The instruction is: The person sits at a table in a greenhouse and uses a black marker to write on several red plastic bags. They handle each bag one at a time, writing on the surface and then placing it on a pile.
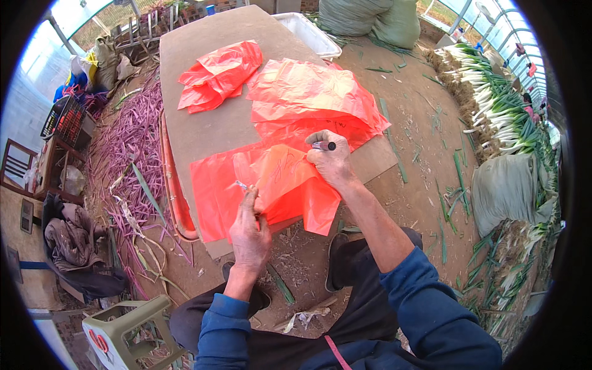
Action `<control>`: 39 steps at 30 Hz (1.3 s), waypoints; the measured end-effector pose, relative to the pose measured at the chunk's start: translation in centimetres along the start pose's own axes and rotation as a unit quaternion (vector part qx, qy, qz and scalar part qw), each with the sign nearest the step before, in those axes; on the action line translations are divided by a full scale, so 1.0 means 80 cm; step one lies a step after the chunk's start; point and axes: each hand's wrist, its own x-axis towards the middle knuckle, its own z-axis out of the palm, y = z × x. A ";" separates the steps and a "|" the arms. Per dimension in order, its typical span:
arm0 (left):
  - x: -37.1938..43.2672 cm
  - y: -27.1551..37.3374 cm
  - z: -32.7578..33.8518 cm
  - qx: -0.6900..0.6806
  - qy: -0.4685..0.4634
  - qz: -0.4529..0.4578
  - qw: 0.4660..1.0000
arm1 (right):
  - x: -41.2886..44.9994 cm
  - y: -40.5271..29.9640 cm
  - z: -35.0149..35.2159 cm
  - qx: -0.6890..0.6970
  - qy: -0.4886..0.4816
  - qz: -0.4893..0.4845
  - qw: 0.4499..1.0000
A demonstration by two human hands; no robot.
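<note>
My right hand [330, 159] is closed around a dark marker pen [324, 146] and rests at the upper right of an orange-red plastic bag [282, 173] that bears handwriting. At the bag's lower left, my left hand [249, 229] pinches its edge, with a lit cigarette [241, 185] also between the fingers. The bag lies partly over another flat red bag [217, 189] and hangs over the near edge of the board tabletop [208, 46]. Farther back are a pile of red bags [314, 90] with some writing and a crumpled red bag [222, 74].
A white plastic tub [307, 34] stands behind the board. Purple straps [134, 129] lie heaped at left, near a green plastic stool [127, 319] with red-handled scissors [99, 344]. Rows of leeks [499, 101] and a stuffed sack [504, 192] line the right side.
</note>
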 end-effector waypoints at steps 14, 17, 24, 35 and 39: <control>0.030 0.020 -0.046 -0.179 0.086 -0.073 0.977 | 0.002 -0.017 -0.014 -0.067 -0.078 0.011 0.995; 0.032 0.019 -0.051 -0.169 0.094 -0.080 0.978 | -0.006 -0.039 -0.027 0.022 -0.116 -0.083 0.990; 0.037 0.024 -0.051 -0.119 0.108 -0.062 0.985 | -0.062 -0.070 -0.011 -0.254 -0.103 -0.377 0.885; 0.032 0.025 -0.054 -0.036 0.093 0.024 0.995 | -0.017 -0.040 -0.004 -0.209 -0.020 -0.346 0.914; 0.031 0.026 -0.057 -0.045 0.101 0.015 0.994 | 0.064 -0.084 -0.022 -0.263 0.057 -0.406 0.873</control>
